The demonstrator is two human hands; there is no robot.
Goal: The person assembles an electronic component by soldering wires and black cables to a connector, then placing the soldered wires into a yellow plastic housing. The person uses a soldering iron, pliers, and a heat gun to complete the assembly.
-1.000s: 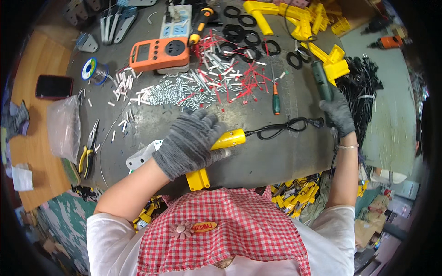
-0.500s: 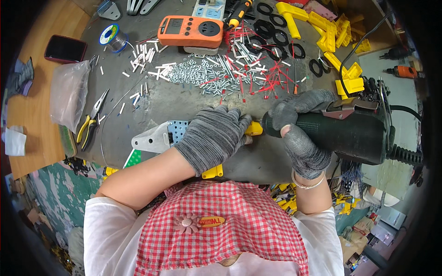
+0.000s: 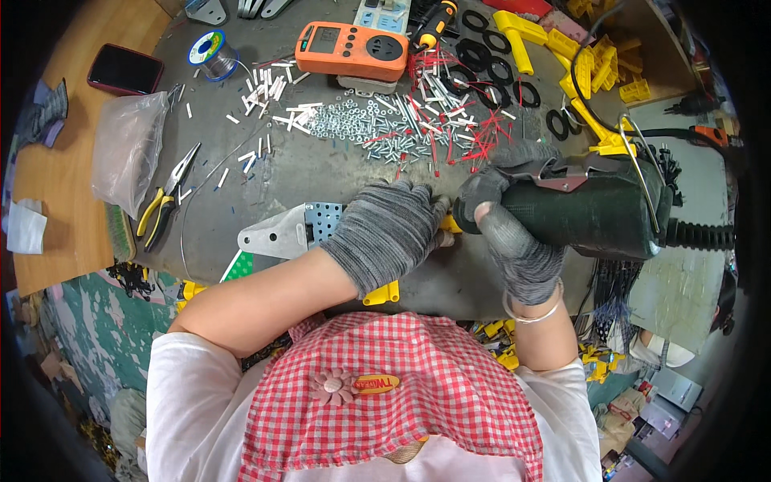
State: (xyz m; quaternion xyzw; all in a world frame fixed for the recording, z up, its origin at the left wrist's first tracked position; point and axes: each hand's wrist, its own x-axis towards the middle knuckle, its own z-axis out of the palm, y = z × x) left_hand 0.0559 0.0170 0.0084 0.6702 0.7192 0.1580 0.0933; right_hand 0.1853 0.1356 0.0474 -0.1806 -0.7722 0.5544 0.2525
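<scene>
While the left hand [image 3: 385,237], in a grey striped knit glove, is folded palm-down over a yellow plastic tubular piece [image 3: 452,225], the right hand [image 3: 522,249], gloved alike, is wrapped around the front end of a dark green cylindrical power tool [image 3: 590,217]. Clock taken from the left hand, 12 pointing away from the person. Most of the tubular piece sits hidden under the left glove; only its tip pokes out, at 3 o'clock, right by the tool's front. Touching or just apart: cannot tell. From the right hand, tool body runs toward 3 o'clock, black ribbed cable sleeve [image 3: 703,234] at its far end. Left hand, 6 o'clock: yellow plastic foot [image 3: 381,294]; joined to the tubular piece or not, cannot tell. 9 o'clock: grey metal plate with round holes [image 3: 273,233], then silver-blue perforated metal plate [image 3: 321,218] nearer the glove. Farther that way, pliers with yellow-and-black handles [image 3: 167,201]. About 12 o'clock: scattered silver nuts and screws [image 3: 353,120], orange meter [image 3: 349,50] beyond. 1 o'clock: black rings [image 3: 498,72].
</scene>
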